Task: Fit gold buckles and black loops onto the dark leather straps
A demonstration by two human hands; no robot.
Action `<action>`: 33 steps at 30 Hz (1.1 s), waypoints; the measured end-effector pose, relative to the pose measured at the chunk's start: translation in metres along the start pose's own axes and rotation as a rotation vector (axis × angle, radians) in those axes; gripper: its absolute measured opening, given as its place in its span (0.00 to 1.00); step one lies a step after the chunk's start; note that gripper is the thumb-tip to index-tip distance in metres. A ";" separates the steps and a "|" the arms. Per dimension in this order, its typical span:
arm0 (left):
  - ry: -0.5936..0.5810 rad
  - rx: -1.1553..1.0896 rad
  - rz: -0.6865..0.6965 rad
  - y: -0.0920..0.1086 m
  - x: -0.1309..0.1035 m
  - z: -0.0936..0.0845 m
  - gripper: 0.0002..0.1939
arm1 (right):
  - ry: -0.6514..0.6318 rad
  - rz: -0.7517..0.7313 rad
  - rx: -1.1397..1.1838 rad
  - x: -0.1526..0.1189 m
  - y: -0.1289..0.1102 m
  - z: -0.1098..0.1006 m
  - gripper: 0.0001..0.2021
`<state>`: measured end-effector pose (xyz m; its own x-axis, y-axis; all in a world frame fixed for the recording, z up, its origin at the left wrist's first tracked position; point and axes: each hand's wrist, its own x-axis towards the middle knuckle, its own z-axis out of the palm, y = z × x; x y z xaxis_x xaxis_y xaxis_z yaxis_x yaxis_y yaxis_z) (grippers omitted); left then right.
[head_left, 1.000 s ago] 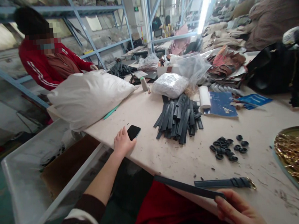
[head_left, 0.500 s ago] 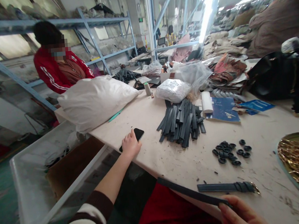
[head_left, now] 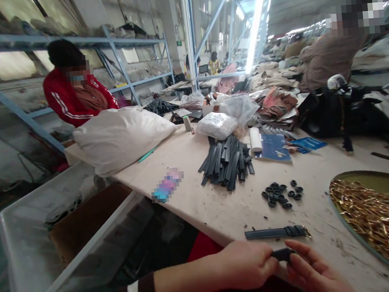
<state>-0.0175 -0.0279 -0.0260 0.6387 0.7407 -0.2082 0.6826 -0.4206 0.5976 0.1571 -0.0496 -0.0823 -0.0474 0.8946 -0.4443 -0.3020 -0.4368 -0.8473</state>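
Near the table's front edge, my left hand [head_left: 247, 264] and my right hand [head_left: 312, 267] come together on a dark strap [head_left: 281, 254]. Both are closed on it, and only a short piece shows between the fingers. Just beyond them lies a finished-looking dark strap with a gold buckle [head_left: 277, 233]. Small black strap loops [head_left: 278, 194] are scattered behind that. A pile of dark straps [head_left: 226, 161] rests farther back. To the left, a phone [head_left: 168, 184] lies on the table with its screen lit.
A round tray [head_left: 350, 177] of gold-coloured metal pieces stands at the right. A stuffed white sack [head_left: 122, 138] covers the table's left corner, above a white plastic bin [head_left: 22, 243]. Behind are a blue booklet [head_left: 274, 147] and a black bag [head_left: 321, 114]. A person in red [head_left: 63, 94] is beyond the sack.
My left hand has left the phone, whose screen is now lit, and has moved right to grip the strap beside my right hand. The view has shifted slightly to the right.
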 end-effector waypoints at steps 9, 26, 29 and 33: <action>0.098 0.027 -0.081 -0.001 0.006 0.011 0.19 | 0.179 -0.207 -0.256 0.002 0.007 -0.003 0.17; -0.053 -0.256 -0.079 -0.012 0.031 0.005 0.16 | 0.004 -0.147 -0.070 0.015 -0.008 -0.014 0.15; 0.005 -0.411 -0.052 -0.009 0.034 0.008 0.23 | -0.048 -0.115 0.077 0.016 0.000 -0.006 0.15; 0.065 -0.535 -0.047 -0.010 0.047 0.017 0.26 | -0.053 -0.142 0.009 0.021 -0.001 0.003 0.15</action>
<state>0.0117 0.0020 -0.0545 0.5769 0.7903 -0.2065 0.4234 -0.0732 0.9030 0.1539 -0.0301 -0.0896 -0.0539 0.9511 -0.3042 -0.3177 -0.3051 -0.8977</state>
